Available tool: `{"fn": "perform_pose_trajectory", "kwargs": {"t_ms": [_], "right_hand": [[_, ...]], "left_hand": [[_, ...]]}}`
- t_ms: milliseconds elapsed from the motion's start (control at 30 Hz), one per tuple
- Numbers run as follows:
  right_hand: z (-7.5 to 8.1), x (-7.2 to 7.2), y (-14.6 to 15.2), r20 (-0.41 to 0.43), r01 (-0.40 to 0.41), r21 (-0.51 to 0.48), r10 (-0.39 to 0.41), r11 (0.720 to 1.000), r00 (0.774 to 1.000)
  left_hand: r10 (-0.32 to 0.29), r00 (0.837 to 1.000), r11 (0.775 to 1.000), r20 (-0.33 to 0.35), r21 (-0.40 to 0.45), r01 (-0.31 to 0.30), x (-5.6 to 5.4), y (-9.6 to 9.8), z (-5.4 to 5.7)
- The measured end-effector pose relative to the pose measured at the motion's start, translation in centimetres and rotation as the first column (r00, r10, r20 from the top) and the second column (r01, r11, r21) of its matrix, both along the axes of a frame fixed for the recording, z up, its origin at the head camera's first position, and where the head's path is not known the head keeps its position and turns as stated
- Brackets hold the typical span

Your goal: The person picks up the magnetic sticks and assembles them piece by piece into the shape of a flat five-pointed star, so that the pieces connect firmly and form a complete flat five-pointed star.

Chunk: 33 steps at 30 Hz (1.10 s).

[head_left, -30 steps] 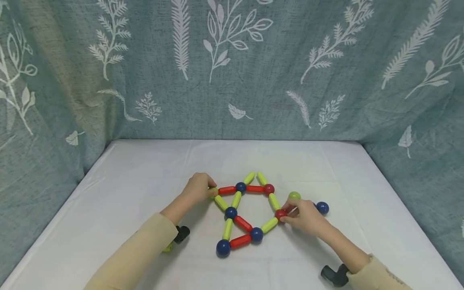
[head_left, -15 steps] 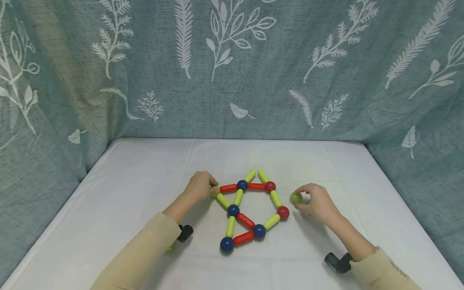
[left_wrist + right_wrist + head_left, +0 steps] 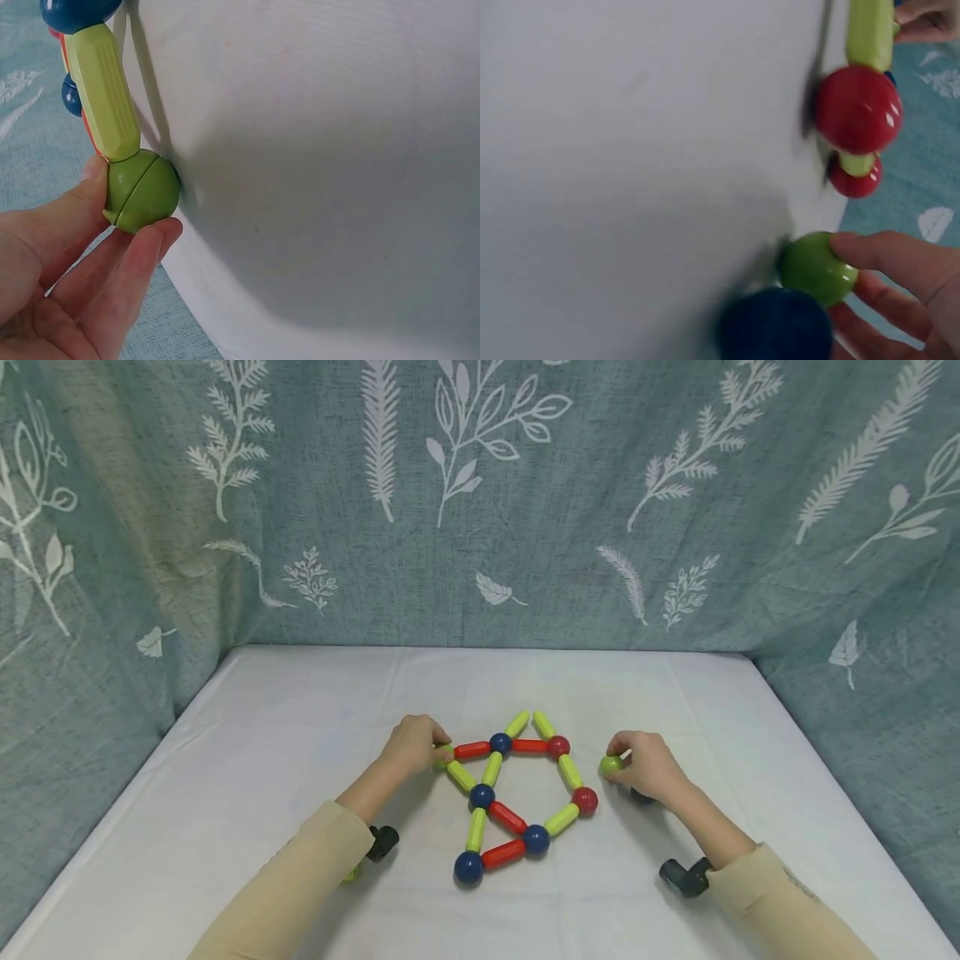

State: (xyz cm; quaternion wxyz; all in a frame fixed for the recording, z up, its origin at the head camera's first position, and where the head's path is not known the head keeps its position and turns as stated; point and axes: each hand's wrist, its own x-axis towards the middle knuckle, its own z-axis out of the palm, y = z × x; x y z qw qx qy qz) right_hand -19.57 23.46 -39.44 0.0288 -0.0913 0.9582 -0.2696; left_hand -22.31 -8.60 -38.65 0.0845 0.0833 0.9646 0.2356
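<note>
A flat frame of ridged sticks and balls lies mid-table, with yellow-green sticks [image 3: 561, 819] and red sticks [image 3: 505, 854] joined by dark blue balls [image 3: 536, 840] and red balls [image 3: 585, 801]. At its left corner my left hand [image 3: 408, 750] pinches a green ball [image 3: 144, 193] between thumb and fingers; a yellow-green stick [image 3: 103, 94] runs from that ball. To the right of the frame, my right hand [image 3: 652, 767] pinches a separate green ball [image 3: 817, 268]. A loose blue ball [image 3: 776, 326] sits right beside it, mostly hidden by the hand in the head view.
White cloth covers the table [image 3: 300, 693], and a green leaf-patterned curtain [image 3: 480, 568] hangs behind and at both sides. Two yellow-green sticks [image 3: 543, 723] stick out from the frame's far side. Something yellow-green [image 3: 351, 874] shows partly under the left sleeve.
My right hand has left the red ball at the frame's right corner, moved outward and taken hold of the loose green ball. My left hand has kept its pinch on the left corner ball.
</note>
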Motion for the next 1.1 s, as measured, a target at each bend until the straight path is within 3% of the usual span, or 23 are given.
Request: {"fn": "perform_pose_trajectory", "kwargs": {"t_ms": [133, 433, 767, 933, 1100], "right_hand": [[1.1, -1.2, -0.1, 0.053, -0.012, 0.003, 0.012, 1.0, 0.999], [3.2, -5.6, -1.9, 0.116, -0.008, -0.004, 0.008, 1.0, 0.993], [1.7, -9.6, -5.3, 0.089, 0.007, -0.084, 0.001, 0.996, 0.996], [1.2, -10.6, -6.6, 0.065, -0.035, -0.114, 0.043, 0.993, 0.997], [1.0, -11.0, -7.4, 0.101, -0.076, -0.088, 0.084, 0.993, 0.991]], "left_hand": [[0.007, 1.0, 1.0, 0.011, 0.004, -0.007, -0.2, 0.2, -0.1], [-0.005, 1.0, 1.0, 0.011, -0.007, 0.005, -0.7, 0.2, -0.1], [-0.002, 1.0, 1.0, 0.017, -0.019, 0.002, -0.4, 0.0, 0.2], [-0.006, 1.0, 1.0, 0.013, -0.006, 0.006, -0.3, -0.1, 0.2], [-0.008, 1.0, 1.0, 0.015, 0.002, 0.008, -0.4, 0.0, 0.1]]}}
